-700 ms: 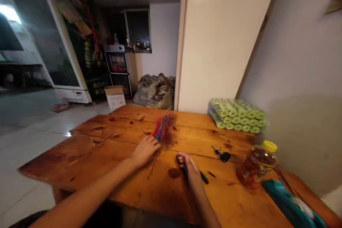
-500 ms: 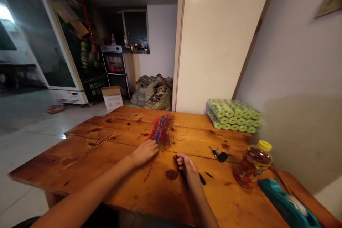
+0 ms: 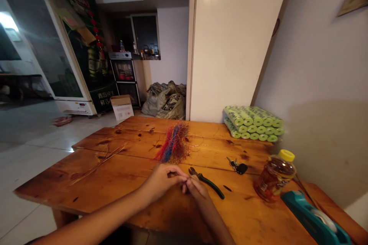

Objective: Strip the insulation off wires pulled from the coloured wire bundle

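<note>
My left hand [image 3: 165, 179] and my right hand [image 3: 197, 188] meet over the front of the wooden table [image 3: 247, 218]. Thumbs and fingers are pinched together at the tips; whatever lies between them is too small to make out. Just beyond the left hand lies a tangled bundle of thin red, blue and golden wire-like strands [image 3: 173, 141]. Dark-handled pliers [image 3: 211, 184] rest on the wood by my right hand, partly hidden behind its fingers. Several long thin golden strands [image 3: 100, 163] lie apart on the left side.
Keys with a black fob [image 3: 239, 167] lie to the right. Beyond them stand a yellow-capped bottle [image 3: 274, 178] and a teal tape dispenser [image 3: 313, 218]. Green-wrapped rolls [image 3: 253, 123] are stacked at the back right. A cardboard box [image 3: 122, 108] and bulky sacks [image 3: 165, 99] are on the floor behind.
My left hand has left the strand bundle and moved right to meet my right hand. My right hand has let go of the pliers, which now lie on the table.
</note>
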### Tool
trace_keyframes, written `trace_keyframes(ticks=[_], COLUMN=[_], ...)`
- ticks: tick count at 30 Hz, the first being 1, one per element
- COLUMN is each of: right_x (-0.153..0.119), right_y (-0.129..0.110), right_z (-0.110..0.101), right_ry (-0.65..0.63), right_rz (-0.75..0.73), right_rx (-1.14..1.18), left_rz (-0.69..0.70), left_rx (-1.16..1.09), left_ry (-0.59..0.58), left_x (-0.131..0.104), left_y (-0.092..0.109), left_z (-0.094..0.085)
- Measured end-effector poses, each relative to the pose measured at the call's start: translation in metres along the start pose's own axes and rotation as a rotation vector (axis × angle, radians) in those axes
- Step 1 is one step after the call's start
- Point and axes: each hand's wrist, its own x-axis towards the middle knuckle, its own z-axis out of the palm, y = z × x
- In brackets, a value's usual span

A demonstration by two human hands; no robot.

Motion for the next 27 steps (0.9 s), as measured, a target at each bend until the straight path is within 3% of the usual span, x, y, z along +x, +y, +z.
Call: trace_keyframes(ticks=[4, 6, 8, 12, 16, 20, 24, 27], right_x=[-0.006, -0.011, -0.013, -0.010, -0.005, -0.006, -0.010, -0.011], right_y=[-0.013, -0.015, -0.012, -0.009, -0.010, -0.008, -0.010, -0.012], right_z=[-0.003, -0.001, 0.000, -0.012, -0.036, -0.051, -0.059, -0.064], right_ry=[-0.106, -0.119, -0.026, 0.266, 0.406, 0.396, 0.295, 0.257], right_rz=[-0.228, -0.255, -0.171, 0.098, 0.177, 0.169, 0.097, 0.141], right_rx=[-0.177, -0.094, 0.109, 0.711, 1.165, 1.482, 1.666, 1.639], left_rz=[-0.069, -0.033, 0.032, 0.080, 0.084, 0.059, 0.057, 0.057], left_rx=[-0.138, -0.123, -0.058, 0.316, 0.855, 1.253, 1.275, 1.267], left_ry=[0.011, -0.001, 0.021, 0.204, 0.201, 0.141, 0.090, 0.087], left_x=[-0.014, -0.019, -0.017, 0.012, 0.049, 0.069, 0.078, 0.080], left_y=[0.017, 0.027, 0.030, 0.002, -0.042, -0.060, -0.064, -0.066], left_z=[-0.001, -0.003, -0.008, -0.023, -0.033, -0.031, -0.027, -0.027])
